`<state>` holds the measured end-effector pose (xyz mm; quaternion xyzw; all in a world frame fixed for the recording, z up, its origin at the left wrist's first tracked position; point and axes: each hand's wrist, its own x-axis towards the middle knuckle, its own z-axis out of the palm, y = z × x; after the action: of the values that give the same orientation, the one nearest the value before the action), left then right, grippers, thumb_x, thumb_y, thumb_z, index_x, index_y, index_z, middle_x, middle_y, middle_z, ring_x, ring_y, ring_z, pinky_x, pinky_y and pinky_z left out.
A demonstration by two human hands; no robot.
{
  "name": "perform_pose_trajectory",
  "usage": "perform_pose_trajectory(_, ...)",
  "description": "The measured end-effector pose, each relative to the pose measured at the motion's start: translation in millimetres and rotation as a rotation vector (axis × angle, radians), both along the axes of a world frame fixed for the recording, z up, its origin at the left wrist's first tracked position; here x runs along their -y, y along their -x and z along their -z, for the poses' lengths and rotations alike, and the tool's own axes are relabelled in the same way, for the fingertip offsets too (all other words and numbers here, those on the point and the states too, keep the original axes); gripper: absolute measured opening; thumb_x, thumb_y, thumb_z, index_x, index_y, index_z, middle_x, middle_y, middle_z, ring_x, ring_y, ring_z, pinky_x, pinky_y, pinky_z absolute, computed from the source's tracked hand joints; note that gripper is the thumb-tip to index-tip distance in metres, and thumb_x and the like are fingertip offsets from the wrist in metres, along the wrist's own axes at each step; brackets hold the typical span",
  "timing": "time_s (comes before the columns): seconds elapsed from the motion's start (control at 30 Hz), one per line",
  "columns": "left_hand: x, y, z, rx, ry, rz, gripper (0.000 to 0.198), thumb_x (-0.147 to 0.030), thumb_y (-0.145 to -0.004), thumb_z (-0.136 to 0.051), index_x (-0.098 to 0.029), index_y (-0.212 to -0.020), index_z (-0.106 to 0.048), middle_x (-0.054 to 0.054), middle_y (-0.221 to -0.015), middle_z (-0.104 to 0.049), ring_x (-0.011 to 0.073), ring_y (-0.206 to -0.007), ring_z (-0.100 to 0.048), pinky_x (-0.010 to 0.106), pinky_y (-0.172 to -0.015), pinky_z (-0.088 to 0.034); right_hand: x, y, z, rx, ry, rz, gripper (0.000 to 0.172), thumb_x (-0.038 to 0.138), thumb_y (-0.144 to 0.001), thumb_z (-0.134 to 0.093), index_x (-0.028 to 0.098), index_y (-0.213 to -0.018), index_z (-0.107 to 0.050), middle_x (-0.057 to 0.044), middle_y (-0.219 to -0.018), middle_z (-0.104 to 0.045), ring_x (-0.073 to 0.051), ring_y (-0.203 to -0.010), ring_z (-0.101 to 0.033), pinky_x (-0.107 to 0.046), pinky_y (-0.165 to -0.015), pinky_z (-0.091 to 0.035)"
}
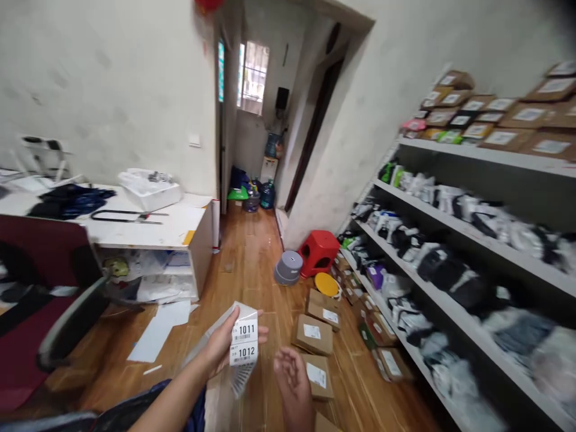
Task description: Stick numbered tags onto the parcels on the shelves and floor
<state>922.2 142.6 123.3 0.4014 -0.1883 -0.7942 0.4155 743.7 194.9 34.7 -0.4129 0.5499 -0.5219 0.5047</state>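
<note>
A strip of white printed labels (243, 341), with the numbers 1011 and 1012 readable, is held in my left hand (222, 337). The thumb lies over the strip's edge and the fingertips show behind it. Below, the strip's lower end trails off in a blur, and pale backing stretches behind the wrist. My right hand (292, 375) is a short way to the right, palm turned up and fingers loosely curled. It holds nothing I can see and does not touch the strip. Just beyond it, a cardboard box (318, 377) with a white label lies on the floor.
White shelves (490, 233) with bagged goods and labelled boxes line the right wall. More boxes (312, 335) lie on the floor. A grey stool (288, 268) and a red stool (319, 253) stand ahead. At left are a white desk (130, 231) and a dark red chair (45, 258).
</note>
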Motion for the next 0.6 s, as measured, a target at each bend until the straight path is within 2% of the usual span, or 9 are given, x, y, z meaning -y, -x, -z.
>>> perform_pose_trajectory(0.1,11,41,6.4,0.288,0.097,0.124,0.059,-0.068,-0.079,-0.048,-0.013,-0.086,-0.068,0.004,-0.063,-0.065,0.0169,-0.058,-0.056,0.026,-0.059,-0.042,20,26,-38.4,-0.326,0.247,0.015,0.049,0.04,-0.079,-0.065,0.025,-0.125,-0.057,-0.012,-0.129,-0.056,-0.024,-0.108,-0.059,-0.033,-0.084,-0.052)
perform_pose_trajectory(0.2,16,82,22.4,0.638,0.351,0.207,0.065,-0.082,-0.062,-0.052,-0.017,-0.056,-0.056,0.0,-0.054,-0.054,0.0154,-0.057,-0.047,0.026,-0.058,-0.038,24,51,-49.7,-0.472,0.353,-0.102,0.034,0.032,-0.078,-0.066,0.025,-0.111,-0.066,-0.01,-0.115,-0.062,-0.022,-0.101,-0.061,-0.03,-0.08,-0.051)
perform_pose_trajectory(0.3,20,111,46.3,0.81,0.529,0.352,0.061,-0.079,-0.061,-0.055,-0.018,-0.054,-0.054,0.0,-0.054,-0.05,0.0165,-0.059,-0.047,0.027,-0.06,-0.04,17,69,-23.3,-0.448,0.345,-0.035,0.016,0.032,-0.079,-0.064,0.02,-0.088,-0.07,-0.005,-0.081,-0.064,-0.016,-0.071,-0.061,-0.024,-0.062,-0.047)
perform_pose_trajectory(0.37,24,122,62.0,0.79,0.595,0.445,0.052,-0.07,-0.061,-0.065,-0.018,-0.061,-0.056,-0.001,-0.057,-0.051,0.0163,-0.059,-0.049,0.025,-0.059,-0.042,11,76,5.7,-0.386,0.327,0.166,0.024,0.04,-0.081,-0.06,0.018,-0.074,-0.068,-0.002,-0.066,-0.057,-0.014,-0.059,-0.054,-0.023,-0.053,-0.041)
perform_pose_trajectory(0.43,30,129,73.2,0.755,0.651,0.493,0.046,-0.062,-0.059,-0.072,-0.019,-0.071,-0.06,0.001,-0.066,-0.057,0.0188,-0.065,-0.055,0.026,-0.061,-0.047,4,81,33.3,-0.299,0.297,0.346,0.036,0.05,-0.081,-0.057,0.019,-0.063,-0.064,0.0,-0.06,-0.052,-0.013,-0.055,-0.049,-0.023,-0.051,-0.039)
perform_pose_trajectory(0.5,38,134,80.0,0.788,0.739,0.537,0.042,-0.058,-0.057,-0.075,-0.02,-0.073,-0.066,0.01,-0.092,-0.064,0.0263,-0.089,-0.061,0.031,-0.078,-0.051,-2,84,53.5,-0.195,0.231,0.422,0.041,0.057,-0.077,-0.058,0.02,-0.061,-0.063,0.0,-0.058,-0.051,-0.013,-0.054,-0.047,-0.024,-0.053,-0.041)
perform_pose_trajectory(0.53,43,137,83.0,0.812,0.791,0.578,0.037,-0.055,-0.058,-0.076,-0.021,-0.071,-0.068,0.012,-0.106,-0.064,0.0294,-0.102,-0.059,0.034,-0.088,-0.049,-3,86,60.7,-0.138,0.19,0.436,0.042,0.059,-0.075,-0.06,0.02,-0.061,-0.063,0.0,-0.059,-0.052,-0.013,-0.054,-0.047,-0.024,-0.053,-0.041)
perform_pose_trajectory(0.57,49,142,86.9,0.823,0.833,0.634,0.034,-0.053,-0.06,-0.076,-0.022,-0.067,-0.068,0.013,-0.111,-0.063,0.0302,-0.107,-0.057,0.034,-0.093,-0.046,-4,87,66.6,-0.081,0.144,0.457,0.042,0.061,-0.073,-0.061,0.021,-0.061,-0.063,0.0,-0.06,-0.053,-0.013,-0.053,-0.047,-0.024,-0.052,-0.041)
perform_pose_trajectory(0.6,55,147,92.2,0.813,0.849,0.696,0.032,-0.053,-0.062,-0.074,-0.022,-0.063,-0.065,0.012,-0.105,-0.065,0.0289,-0.103,-0.058,0.033,-0.092,-0.047,-3,88,72.1,-0.023,0.09,0.493,0.042,0.061,-0.071,-0.063,0.021,-0.061,-0.063,0.0,-0.061,-0.054,-0.012,-0.052,-0.047,-0.024,-0.052,-0.041)
